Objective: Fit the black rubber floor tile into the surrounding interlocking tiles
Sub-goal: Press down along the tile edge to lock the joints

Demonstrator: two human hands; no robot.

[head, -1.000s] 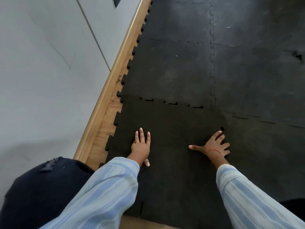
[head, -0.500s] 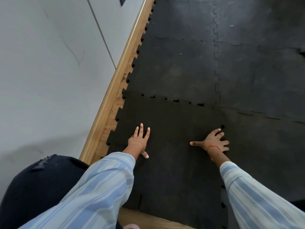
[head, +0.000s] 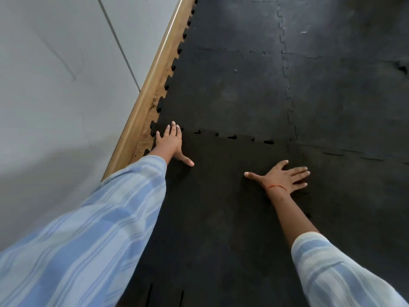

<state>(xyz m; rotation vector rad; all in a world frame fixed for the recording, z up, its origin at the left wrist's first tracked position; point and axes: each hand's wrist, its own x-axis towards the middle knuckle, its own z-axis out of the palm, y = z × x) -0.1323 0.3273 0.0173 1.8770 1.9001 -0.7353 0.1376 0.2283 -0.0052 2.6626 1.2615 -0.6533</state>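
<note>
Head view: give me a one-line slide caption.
Both hands, left and right, press flat on the black tile, whose far seam still shows open notches.

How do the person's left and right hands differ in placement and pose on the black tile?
The left hand reaches to the black tile's far left corner by the wooden baseboard; the right hand sits nearer, at its right seam. Left fingers lie together, right ones spread. Both press flat, palm down.
</note>
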